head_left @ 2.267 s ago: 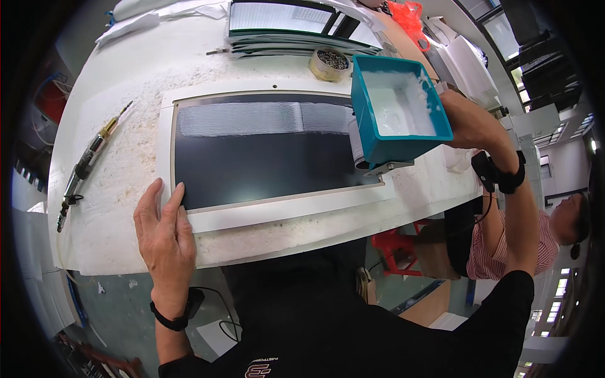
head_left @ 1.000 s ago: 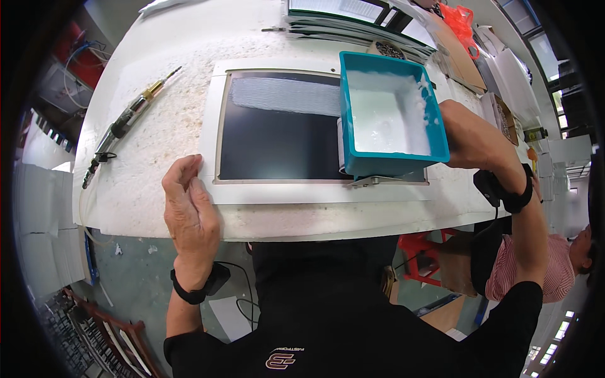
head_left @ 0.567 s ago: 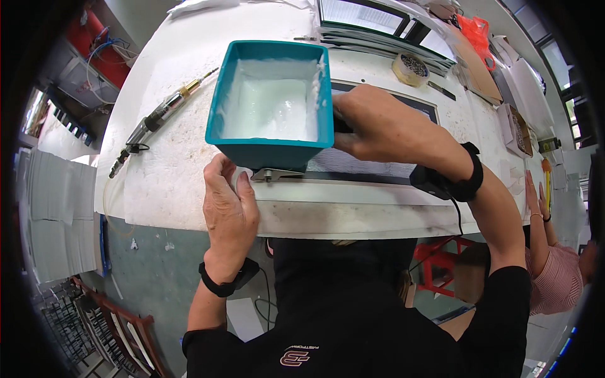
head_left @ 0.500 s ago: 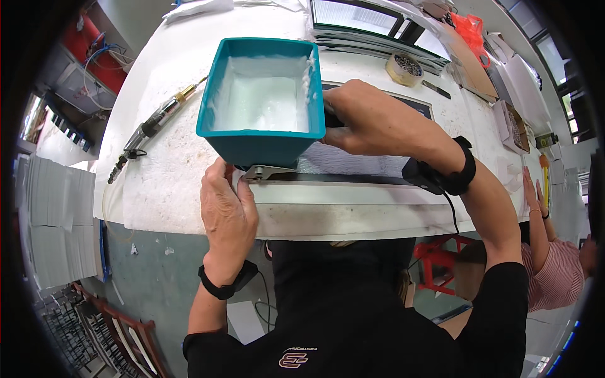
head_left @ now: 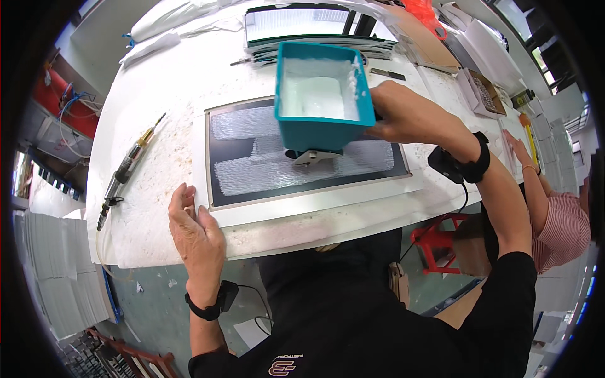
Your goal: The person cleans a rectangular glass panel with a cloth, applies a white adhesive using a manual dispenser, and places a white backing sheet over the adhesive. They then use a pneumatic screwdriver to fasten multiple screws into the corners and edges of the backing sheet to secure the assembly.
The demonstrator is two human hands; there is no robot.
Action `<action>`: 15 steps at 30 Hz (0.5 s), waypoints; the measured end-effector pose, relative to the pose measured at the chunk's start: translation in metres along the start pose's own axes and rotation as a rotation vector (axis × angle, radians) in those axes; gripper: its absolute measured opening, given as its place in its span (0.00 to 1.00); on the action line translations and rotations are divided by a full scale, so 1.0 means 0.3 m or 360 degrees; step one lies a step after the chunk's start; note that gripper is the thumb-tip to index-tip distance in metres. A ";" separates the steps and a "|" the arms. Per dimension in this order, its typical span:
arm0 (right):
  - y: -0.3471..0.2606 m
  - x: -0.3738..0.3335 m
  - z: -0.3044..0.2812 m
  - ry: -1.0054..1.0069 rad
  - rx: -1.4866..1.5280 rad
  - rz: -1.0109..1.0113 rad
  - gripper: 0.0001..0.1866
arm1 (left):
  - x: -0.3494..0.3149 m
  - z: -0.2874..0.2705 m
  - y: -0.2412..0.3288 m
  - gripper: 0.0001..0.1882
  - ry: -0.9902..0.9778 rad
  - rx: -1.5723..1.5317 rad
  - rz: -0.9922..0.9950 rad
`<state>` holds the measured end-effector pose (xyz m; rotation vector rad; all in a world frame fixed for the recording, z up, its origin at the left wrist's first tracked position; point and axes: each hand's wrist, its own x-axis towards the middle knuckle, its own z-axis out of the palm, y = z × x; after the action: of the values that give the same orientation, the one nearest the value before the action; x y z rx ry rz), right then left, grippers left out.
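A teal square glue applicator (head_left: 315,133) with white paste inside is gripped at its right side by my right hand (head_left: 406,113); its handle is mostly hidden by the fingers. A small metal plate (head_left: 313,157) juts from its lower front, over the dark panel (head_left: 230,150). Ribbed whitish coating covers much of that panel, leaving a dark patch at the left and dark margins. A white border (head_left: 271,211) surrounds the panel. At its near-left corner, my left hand (head_left: 196,230) is open, thumb apart from the fingers, holding nothing; whether it touches the border I cannot tell.
Left of the panel lies a powered screwdriver (head_left: 129,167) with a hose. Framed glass panes (head_left: 302,25) are stacked at the back. A flat dark strip (head_left: 387,74) and a box of small metal parts (head_left: 482,94) lie rightward. Another person's arm (head_left: 526,157) is at the far right.
My right hand has carried the applicator rightward relative to the panel, uncovering its coated left part. My left hand has come away from the applicator's underside to the panel's near-left corner. The view has shifted.
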<state>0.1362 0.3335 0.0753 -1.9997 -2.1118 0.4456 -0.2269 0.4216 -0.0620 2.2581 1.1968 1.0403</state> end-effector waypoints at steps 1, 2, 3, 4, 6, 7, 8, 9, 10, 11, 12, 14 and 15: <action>0.019 -0.050 -0.025 0.0000 -0.0017 0.0062 0.16 | -0.001 0.002 0.000 0.29 0.0003 -0.0014 -0.0005; 0.039 -0.105 -0.050 0.0002 -0.0026 0.0119 0.16 | -0.001 0.003 -0.002 0.29 0.0005 -0.0018 -0.0009; 0.067 -0.155 -0.072 0.0002 -0.0035 0.0168 0.16 | -0.002 0.002 -0.003 0.29 0.0007 -0.0012 -0.0015; 0.120 -0.207 -0.080 -0.0020 -0.0039 0.0263 0.16 | -0.001 0.003 -0.004 0.29 0.0007 -0.0006 -0.0020; 0.202 -0.349 -0.106 0.0076 0.0064 0.0421 0.16 | 0.006 0.023 0.015 0.28 -0.0011 -0.0029 -0.0040; 0.222 -0.384 -0.117 0.0196 0.0093 0.0450 0.16 | -0.003 0.020 -0.009 0.28 -0.0017 -0.0026 -0.0030; 0.233 -0.430 -0.147 0.0321 0.0097 0.0508 0.17 | -0.006 0.020 -0.015 0.28 -0.0020 -0.0026 -0.0027; 0.241 -0.469 -0.186 0.0451 0.0092 0.0559 0.17 | -0.015 0.028 -0.029 0.28 0.0032 -0.0162 -0.0037; 0.260 -0.502 -0.228 0.0524 0.0122 0.0617 0.18 | -0.017 0.020 -0.019 0.27 -0.0025 -0.0072 -0.0076; 0.270 -0.546 -0.280 0.0602 0.0143 0.0685 0.19 | -0.017 0.026 -0.032 0.27 -0.0041 -0.0067 -0.0061; 0.267 -0.562 -0.335 0.0513 0.0096 0.0909 0.19 | -0.022 0.027 -0.042 0.27 -0.0020 -0.0087 -0.0077; 0.289 -0.615 -0.412 0.0484 0.0015 0.1122 0.19 | -0.025 0.032 -0.060 0.26 0.0008 -0.0084 -0.0051; 0.321 -0.657 -0.428 0.0547 -0.0029 0.1131 0.19 | -0.020 0.038 -0.060 0.26 -0.0004 -0.0076 -0.0048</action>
<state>0.2836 0.1514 0.1740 -2.5740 -1.1758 0.1551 -0.2303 0.4269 -0.0831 2.1979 1.1889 1.0435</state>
